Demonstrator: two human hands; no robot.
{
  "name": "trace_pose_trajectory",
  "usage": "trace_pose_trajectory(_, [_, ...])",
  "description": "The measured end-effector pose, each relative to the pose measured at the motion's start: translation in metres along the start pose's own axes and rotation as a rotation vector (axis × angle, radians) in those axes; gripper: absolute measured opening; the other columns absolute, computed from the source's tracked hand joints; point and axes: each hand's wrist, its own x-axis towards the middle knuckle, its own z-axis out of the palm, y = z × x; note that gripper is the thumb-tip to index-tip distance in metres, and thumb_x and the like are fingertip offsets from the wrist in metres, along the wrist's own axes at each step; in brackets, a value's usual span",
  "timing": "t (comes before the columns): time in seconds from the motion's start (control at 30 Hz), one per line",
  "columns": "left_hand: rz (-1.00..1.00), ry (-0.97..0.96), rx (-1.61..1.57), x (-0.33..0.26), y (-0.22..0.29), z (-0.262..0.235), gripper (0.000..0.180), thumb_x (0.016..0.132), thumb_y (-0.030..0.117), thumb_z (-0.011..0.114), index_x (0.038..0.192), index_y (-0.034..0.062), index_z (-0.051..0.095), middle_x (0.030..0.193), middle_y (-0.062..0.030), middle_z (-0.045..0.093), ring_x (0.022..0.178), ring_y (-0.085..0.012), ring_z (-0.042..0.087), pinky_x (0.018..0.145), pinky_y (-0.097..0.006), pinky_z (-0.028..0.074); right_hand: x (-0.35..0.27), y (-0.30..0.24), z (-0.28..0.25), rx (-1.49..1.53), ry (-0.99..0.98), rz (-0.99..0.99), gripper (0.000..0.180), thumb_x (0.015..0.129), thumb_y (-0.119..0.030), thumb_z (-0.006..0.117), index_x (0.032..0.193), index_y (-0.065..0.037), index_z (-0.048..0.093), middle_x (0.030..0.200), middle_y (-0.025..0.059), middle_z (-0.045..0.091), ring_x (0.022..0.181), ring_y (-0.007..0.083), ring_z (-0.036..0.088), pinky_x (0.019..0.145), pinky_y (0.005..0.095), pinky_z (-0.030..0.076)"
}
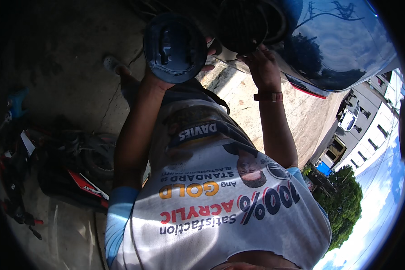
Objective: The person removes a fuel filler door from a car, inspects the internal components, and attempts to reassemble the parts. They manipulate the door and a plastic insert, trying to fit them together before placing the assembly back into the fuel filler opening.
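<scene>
My left hand (156,80) grips a round dark blue plastic cover (175,47), its hollow ribbed inside turned toward me. The fingers wrap round its rim on the right. My right hand (262,67), with a reddish band (268,96) on the wrist, reaches to a black round part (245,24) set in a glossy dark blue vehicle body (342,40). Its fingers rest on the lower edge of that part. Whether they grip it is hidden. The cover and the black part sit side by side, almost touching.
My white printed shirt (220,211) fills the lower middle. A red and black motorcycle (72,168) stands on the concrete ground (67,67) at the left. A foot in a sandal (114,65) shows beyond my left arm. Buildings (364,130) and trees (342,198) lie at the right.
</scene>
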Motion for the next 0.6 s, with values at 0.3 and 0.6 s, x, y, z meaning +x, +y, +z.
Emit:
trace_pose_trajectory(0.3, [-0.009,0.097,-0.016,-0.0010,0.0030,0.0085,0.086,0.093,0.069,0.057,0.155,0.0113,0.043,0.161,-0.0284,0.035,0.148,-0.0544,0.030,0.115,-0.073,0.030,-0.0021,-0.0010,0.0036,-0.010,0.002,0.023,0.020,0.101,-0.006,0.058,0.120,-0.001,0.063,0.113,0.0110,0.072,0.100,0.0219,0.072,0.088,0.0365,0.059])
trace_pose_trajectory(0.6, [-0.006,0.139,-0.024,-0.0009,0.0026,0.0091,0.090,0.091,0.072,0.058,0.156,0.0128,0.042,0.161,-0.0296,0.033,0.148,-0.0548,0.029,0.114,-0.074,0.029,0.0004,0.0026,-0.0015,0.014,-0.047,0.009,0.019,0.103,-0.008,0.055,0.119,-0.001,0.063,0.113,0.0121,0.072,0.099,0.0231,0.073,0.088,0.0366,0.060])
